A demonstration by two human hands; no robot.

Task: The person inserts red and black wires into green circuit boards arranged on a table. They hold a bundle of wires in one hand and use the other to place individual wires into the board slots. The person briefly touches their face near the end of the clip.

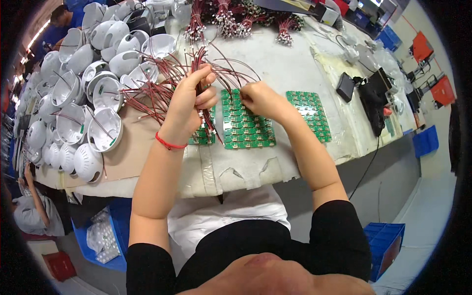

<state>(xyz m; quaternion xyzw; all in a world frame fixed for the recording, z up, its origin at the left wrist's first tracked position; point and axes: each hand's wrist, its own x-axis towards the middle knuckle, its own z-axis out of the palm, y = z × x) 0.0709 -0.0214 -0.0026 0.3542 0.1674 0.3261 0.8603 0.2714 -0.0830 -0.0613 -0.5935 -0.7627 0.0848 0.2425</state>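
Head view's showing the left hand [192,93] gripping wires [198,55] while the right hand [261,100] is sitting bunched over the middle board's [248,132] far end on the table [285,64] (can't tell if it's pinching anything), so keeping stray ends clear is probably helping.

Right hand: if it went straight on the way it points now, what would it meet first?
Probably strands of the dark red wire bundle held in the left hand; depth is unclear, so it might brush the green board panel below first.
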